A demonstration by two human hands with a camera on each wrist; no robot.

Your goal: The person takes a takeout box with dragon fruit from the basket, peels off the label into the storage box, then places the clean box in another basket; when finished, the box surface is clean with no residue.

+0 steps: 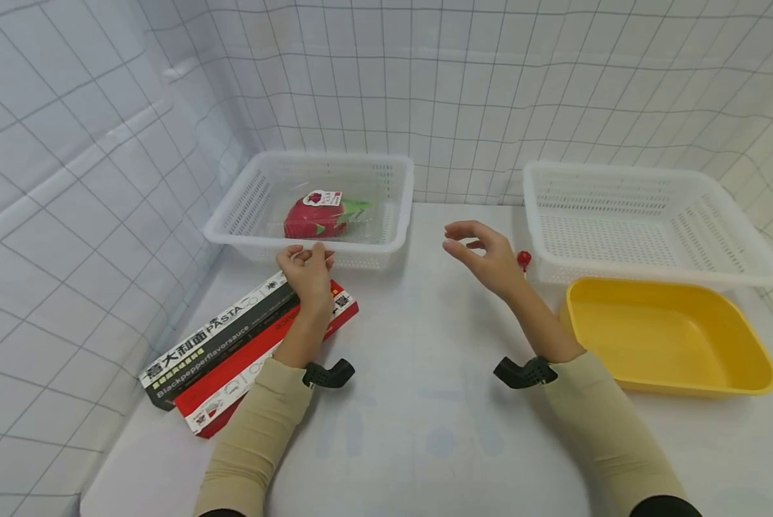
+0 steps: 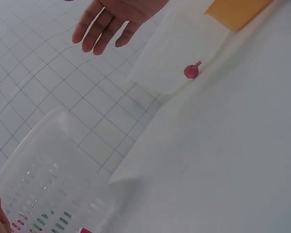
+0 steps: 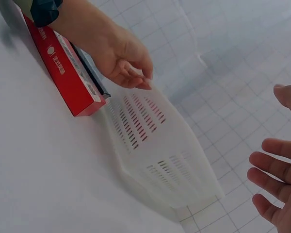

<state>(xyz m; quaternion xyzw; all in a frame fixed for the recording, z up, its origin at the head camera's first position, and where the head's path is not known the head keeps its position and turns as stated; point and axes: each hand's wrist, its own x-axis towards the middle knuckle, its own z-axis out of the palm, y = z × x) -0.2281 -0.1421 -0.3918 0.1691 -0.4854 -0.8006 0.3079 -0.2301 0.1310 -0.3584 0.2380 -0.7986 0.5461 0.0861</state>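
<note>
Step in hand: My guess is that you are busy at the front rim of the left white basket (image 1: 367,257), in the upper left of the frame, where your left hand (image 1: 307,271) is.
Next move: I think it calls for a sure left hand: a firm pinch if the basket must shift, or loose fingers if you want to leave it be.
Left grip: Your fingers are bent at the rim. I cannot tell if they pinch it or only touch it.
Right grip: Your right hand (image 1: 483,257) is up in the air, a bit right of the middle of the frame. Its fingers are loose and it holds nothing.
Dragon fruit (image 1: 314,220): It sits inside the left white basket, just past your left hand. A white and red sticker (image 1: 328,199) is on top, and green tips point right.
Right white basket (image 1: 626,266): It is in the upper right. You can see its floor, full of little holes.
Yellow tray (image 1: 664,337): It is at the right side, in front of that basket. Its smooth floor shows.
Lower left: A black pasta box (image 1: 225,336) and a red box (image 1: 238,362) lie on a slant, side by side.
Lollipop (image 1: 524,258): This small red ball, which looks like a lollipop, is just beside the right white basket's left end.
Watch out: If you tug the rim hard, the fruit could slide.
</note>
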